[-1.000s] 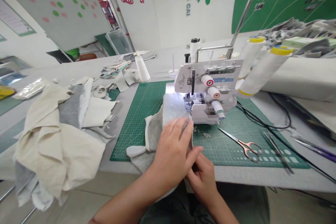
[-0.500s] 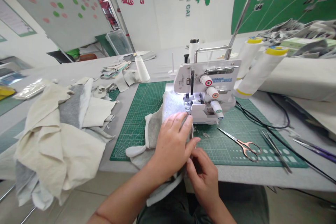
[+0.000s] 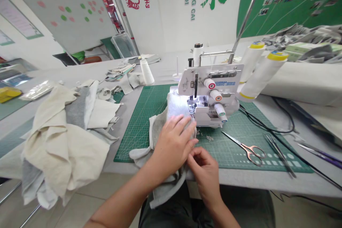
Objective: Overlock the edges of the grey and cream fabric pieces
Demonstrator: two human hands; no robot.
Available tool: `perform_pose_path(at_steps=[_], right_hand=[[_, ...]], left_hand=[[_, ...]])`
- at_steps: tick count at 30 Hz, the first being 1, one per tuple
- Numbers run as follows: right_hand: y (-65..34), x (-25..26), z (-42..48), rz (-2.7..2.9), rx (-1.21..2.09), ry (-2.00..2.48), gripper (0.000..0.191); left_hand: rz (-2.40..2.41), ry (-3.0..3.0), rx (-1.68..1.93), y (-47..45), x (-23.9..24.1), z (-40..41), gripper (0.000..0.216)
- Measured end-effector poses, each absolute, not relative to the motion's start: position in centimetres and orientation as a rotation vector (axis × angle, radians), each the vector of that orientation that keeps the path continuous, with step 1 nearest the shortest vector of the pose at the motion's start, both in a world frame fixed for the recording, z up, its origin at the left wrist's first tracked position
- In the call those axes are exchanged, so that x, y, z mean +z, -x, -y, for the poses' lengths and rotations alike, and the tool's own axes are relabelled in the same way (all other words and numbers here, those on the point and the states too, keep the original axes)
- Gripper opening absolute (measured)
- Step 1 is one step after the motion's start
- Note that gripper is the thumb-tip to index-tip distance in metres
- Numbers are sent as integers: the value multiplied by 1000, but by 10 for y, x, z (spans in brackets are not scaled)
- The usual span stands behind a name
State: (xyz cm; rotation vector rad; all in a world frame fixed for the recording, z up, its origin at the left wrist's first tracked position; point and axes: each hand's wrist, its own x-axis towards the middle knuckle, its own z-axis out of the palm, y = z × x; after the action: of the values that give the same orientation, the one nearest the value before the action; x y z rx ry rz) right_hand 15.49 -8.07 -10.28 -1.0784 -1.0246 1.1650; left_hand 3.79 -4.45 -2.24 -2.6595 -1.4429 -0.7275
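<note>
Going from the left, we are seeing a cream and grey fabric pile (image 3: 61, 139) lying well to the left of the sewing machine (image 3: 211, 94), and a white thread cone (image 3: 146, 72) standing left of and behind it. Beside the machine's left side, the grey cloth (image 3: 177, 106) is lying over the green cutting mat (image 3: 137, 124), its far part reaching the lit needle area and its near part drooping in front of the machine. We are judging it light, soft and limp, probably a little stretchy, folding easily rather than breaking or slipping. Its broad face is looking best suited to a flat palm, and its edge nearest the machine to a fingertip hold, short of the needle area. Our left hand (image 3: 175, 142) is pressing there with fingers extended and slightly spread, just before the machine. Our right hand (image 3: 205, 164), nearer us, is holding thumb and fingers close together at that edge; we are not managing to tell whether cloth is caught between them. Right of the machine's near corner, the scissors (image 3: 247, 146) are lying apart from both hands.
</note>
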Motion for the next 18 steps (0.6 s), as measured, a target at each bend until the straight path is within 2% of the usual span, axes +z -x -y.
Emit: perform_pose_path(at_steps=[6, 11, 18], right_hand=[[-151, -100, 75, 994, 1238, 992, 8], [-152, -105, 77, 977, 1318, 988, 16], [-152, -105, 79, 970, 1199, 1028, 9]], left_hand=[[1508, 2705, -699, -40, -21, 68, 50], [1541, 2692, -675, -37, -26, 63, 54], [1507, 2686, -665, -37, -28, 53, 52]])
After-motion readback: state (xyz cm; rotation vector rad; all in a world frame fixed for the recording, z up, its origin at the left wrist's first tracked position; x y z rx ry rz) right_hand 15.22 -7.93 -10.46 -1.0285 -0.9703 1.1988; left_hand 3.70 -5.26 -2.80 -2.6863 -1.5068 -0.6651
